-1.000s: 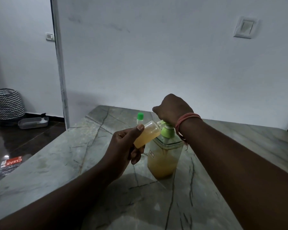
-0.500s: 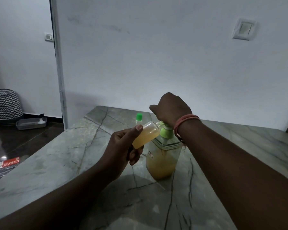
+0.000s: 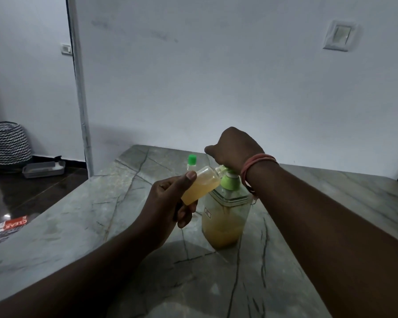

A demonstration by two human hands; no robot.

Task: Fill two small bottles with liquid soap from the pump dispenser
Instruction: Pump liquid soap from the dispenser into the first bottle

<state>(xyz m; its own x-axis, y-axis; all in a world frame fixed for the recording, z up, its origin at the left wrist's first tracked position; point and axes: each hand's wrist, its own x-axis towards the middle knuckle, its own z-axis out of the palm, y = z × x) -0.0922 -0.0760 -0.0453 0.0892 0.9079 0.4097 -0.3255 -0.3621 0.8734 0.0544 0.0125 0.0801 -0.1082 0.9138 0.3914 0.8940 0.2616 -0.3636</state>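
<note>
2 hands: left hand (image 3: 168,203) holds small bottle (image 3: 200,185), right hand (image 3: 236,149) presses pump dispenser (image 3: 225,216)

So the left hand (image 3: 168,203) grips a small clear plastic bottle (image 3: 201,185) mostly full of yellowish soap, tipped so its mouth meets the spout of the square clear pump dispenser (image 3: 225,214) with the green collar. The right hand (image 3: 236,149) sits curled on top of the pump head. At 11 o'clock from the dispenser stands a second small bottle with a green cap (image 3: 191,161). It's all on a grey veined marble bench (image 3: 101,214). A zigzag-patterned basket (image 3: 8,143) sits on the floor at far 9 o'clock.
</note>
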